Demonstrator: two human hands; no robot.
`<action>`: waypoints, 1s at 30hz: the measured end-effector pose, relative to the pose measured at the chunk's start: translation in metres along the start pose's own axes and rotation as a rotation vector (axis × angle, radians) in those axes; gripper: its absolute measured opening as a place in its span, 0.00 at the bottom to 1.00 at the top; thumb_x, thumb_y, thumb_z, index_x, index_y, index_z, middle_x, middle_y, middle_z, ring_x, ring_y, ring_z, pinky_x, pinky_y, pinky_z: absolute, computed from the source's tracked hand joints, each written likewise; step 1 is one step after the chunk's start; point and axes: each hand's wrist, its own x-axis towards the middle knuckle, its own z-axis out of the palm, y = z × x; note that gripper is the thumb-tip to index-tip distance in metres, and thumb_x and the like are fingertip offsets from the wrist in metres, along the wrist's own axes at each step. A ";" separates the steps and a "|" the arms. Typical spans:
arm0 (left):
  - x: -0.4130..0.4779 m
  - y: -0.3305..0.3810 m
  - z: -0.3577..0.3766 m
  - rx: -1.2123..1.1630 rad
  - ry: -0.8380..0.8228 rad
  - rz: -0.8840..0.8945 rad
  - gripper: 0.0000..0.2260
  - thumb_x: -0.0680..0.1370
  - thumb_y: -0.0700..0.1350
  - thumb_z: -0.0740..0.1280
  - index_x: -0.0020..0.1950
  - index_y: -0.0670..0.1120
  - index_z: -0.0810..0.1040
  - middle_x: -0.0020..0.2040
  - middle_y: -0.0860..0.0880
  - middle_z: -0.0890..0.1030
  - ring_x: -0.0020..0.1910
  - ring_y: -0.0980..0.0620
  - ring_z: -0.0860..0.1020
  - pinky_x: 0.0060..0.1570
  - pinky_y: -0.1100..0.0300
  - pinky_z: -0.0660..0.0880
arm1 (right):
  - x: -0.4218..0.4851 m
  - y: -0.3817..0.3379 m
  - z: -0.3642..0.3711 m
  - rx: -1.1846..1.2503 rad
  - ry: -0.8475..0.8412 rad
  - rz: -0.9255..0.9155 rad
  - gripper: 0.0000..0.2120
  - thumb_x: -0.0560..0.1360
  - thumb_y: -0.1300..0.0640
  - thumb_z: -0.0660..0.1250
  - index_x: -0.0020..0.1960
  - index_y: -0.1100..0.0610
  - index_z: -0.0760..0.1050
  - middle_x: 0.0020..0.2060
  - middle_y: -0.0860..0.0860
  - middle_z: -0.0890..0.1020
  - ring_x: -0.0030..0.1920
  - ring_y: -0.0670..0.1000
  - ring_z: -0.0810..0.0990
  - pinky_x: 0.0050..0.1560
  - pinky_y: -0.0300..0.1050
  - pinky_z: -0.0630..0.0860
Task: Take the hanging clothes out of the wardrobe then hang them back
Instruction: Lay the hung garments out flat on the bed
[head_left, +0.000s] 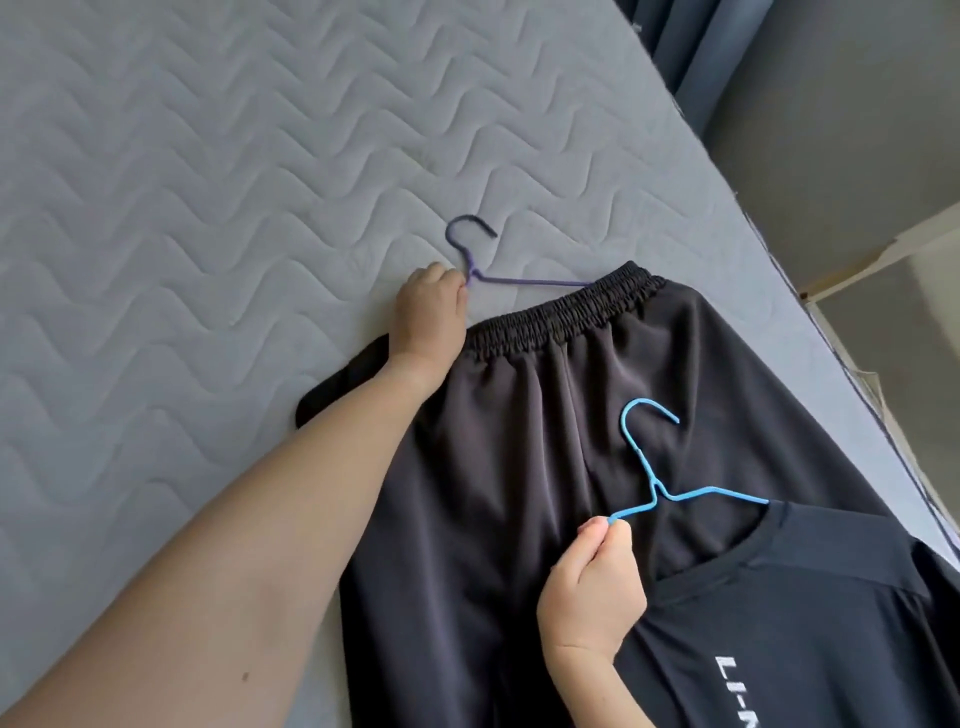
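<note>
"2 hangers, 2 garments, all on the bed (208, 156). Who holds what?"

"The left hand (428, 306) has its grip curled round the purple hanger (530, 281) at the neck. That hanger's far arm disappears at the waistband (561, 306) of the black trousers (519, 467), which lie toward the bed's right edge. The right hand (592, 587) pinches the tip of 1 arm of the blue hanger (653, 491) between thumb and fingers. The other arm goes into the collar of the black T-shirt (779, 623), at the near right, lapping over the trousers."

"So neither is properly hung?"

"I'd judge not. The blue hanger's near arm is bare, and the purple one's is hidden by the hand."

"What could go wrong?"

"Lifted like this, either garment may slide off its 1 arm, because the cloth looks slick. The blue wire is thin and held only at its tip, so it could twist out of the pinch. The shirt lies on the trousers, so raising them may drag it over the edge. The purple hook lies flat on the quilting and might catch a stitch. No wardrobe is in view."
</note>
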 end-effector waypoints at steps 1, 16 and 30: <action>0.002 0.002 -0.004 0.025 -0.063 -0.006 0.10 0.81 0.40 0.59 0.50 0.37 0.80 0.50 0.39 0.79 0.49 0.38 0.76 0.49 0.47 0.72 | 0.000 -0.002 -0.001 -0.007 -0.018 0.015 0.16 0.78 0.53 0.49 0.39 0.61 0.67 0.29 0.49 0.69 0.34 0.64 0.75 0.36 0.47 0.59; -0.194 0.123 -0.300 -0.577 -0.061 -0.201 0.11 0.81 0.45 0.63 0.59 0.45 0.81 0.53 0.52 0.82 0.50 0.52 0.80 0.52 0.69 0.72 | -0.093 -0.053 -0.298 0.763 0.020 0.210 0.12 0.74 0.60 0.60 0.33 0.61 0.72 0.19 0.50 0.62 0.20 0.48 0.59 0.21 0.37 0.54; -0.676 0.247 -0.561 -0.622 -0.159 -0.418 0.11 0.78 0.52 0.60 0.55 0.53 0.79 0.51 0.54 0.83 0.51 0.61 0.80 0.51 0.70 0.74 | -0.359 0.052 -0.686 0.882 -0.213 -0.008 0.17 0.81 0.67 0.53 0.35 0.65 0.69 0.19 0.46 0.62 0.18 0.44 0.57 0.22 0.33 0.52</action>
